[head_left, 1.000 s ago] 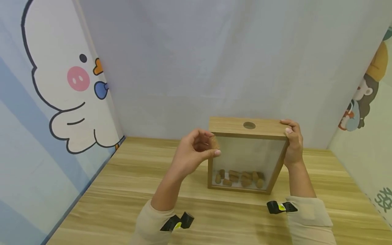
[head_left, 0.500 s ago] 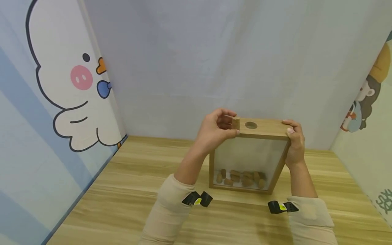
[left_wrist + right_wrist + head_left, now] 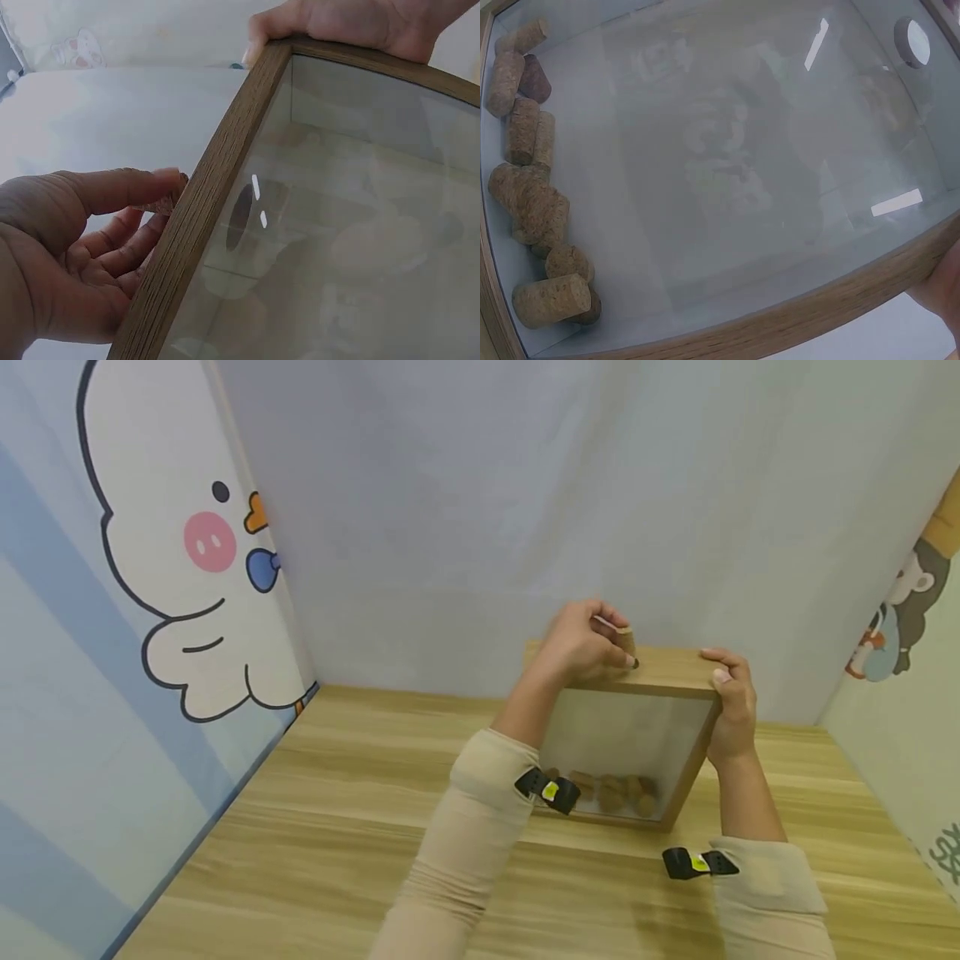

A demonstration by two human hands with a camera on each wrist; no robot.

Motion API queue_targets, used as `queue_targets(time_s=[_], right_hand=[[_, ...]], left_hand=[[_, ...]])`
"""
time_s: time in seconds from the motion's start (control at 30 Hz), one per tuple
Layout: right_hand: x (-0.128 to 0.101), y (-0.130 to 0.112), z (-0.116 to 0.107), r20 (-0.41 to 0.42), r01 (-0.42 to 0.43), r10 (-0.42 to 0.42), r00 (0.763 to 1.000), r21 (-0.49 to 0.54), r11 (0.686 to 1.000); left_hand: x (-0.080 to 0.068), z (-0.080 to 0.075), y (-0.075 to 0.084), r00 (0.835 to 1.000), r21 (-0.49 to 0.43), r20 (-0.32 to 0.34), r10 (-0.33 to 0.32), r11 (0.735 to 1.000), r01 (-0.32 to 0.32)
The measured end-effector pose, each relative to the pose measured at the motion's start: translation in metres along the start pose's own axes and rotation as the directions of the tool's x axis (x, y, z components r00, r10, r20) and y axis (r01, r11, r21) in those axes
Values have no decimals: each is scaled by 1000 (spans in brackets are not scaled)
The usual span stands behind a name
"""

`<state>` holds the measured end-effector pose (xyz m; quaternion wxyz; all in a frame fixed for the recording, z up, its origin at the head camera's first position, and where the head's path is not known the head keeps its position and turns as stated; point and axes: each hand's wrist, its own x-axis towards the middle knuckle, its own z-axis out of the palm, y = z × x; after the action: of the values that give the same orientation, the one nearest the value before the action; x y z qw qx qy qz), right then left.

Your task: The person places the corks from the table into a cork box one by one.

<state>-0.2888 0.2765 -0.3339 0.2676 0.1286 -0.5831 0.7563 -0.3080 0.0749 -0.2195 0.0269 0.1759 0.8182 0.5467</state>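
Observation:
A wooden frame box [image 3: 678,670] with a clear front stands upright on the table. My left hand [image 3: 583,642] is over its top board, pinching a cork [image 3: 627,643] between thumb and fingers. In the head view the hand and cork cover the place of the round hole; the right wrist view shows the hole [image 3: 913,43] from inside. My right hand [image 3: 733,714] grips the box's upper right corner, thumb on the front edge and fingers over the top. Several wine corks [image 3: 551,300] lie in a heap along the box's bottom, partly hidden by my left forearm in the head view.
The light wood-grain table [image 3: 337,827] runs under the box. Behind it hangs a pale grey curtain [image 3: 420,527]. A cartoon-printed panel [image 3: 161,568] stands at the left, another printed wall [image 3: 900,760] at the right.
My left hand has carried the cork from beside the box's left edge, up and rightward over the top board to where the hole is. The right hand keeps its grip on the corner.

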Motion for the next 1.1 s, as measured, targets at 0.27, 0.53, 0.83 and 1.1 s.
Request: queue_targets(time_s=[0.27,0.53,0.83,1.1], right_hand=[[-1,-2,2,0,1,-1,1000,25,1000],[-3,-1,1,-3,9,-9,1000,16,1000],[-13,-15,-6,-29,-107,103,994,-232,967],[-42,-36,-23,53,-162,214,975,-488,858]], left_hand=[[6,6,7,997,39,5,-76,996,76],[-2,5,1,999,-1,15,-29,1000,29],[-36,-2,-20,969,-2,-10,248,969,-248],[-84,-20,-55,891,103,-103,441,896,-432]])
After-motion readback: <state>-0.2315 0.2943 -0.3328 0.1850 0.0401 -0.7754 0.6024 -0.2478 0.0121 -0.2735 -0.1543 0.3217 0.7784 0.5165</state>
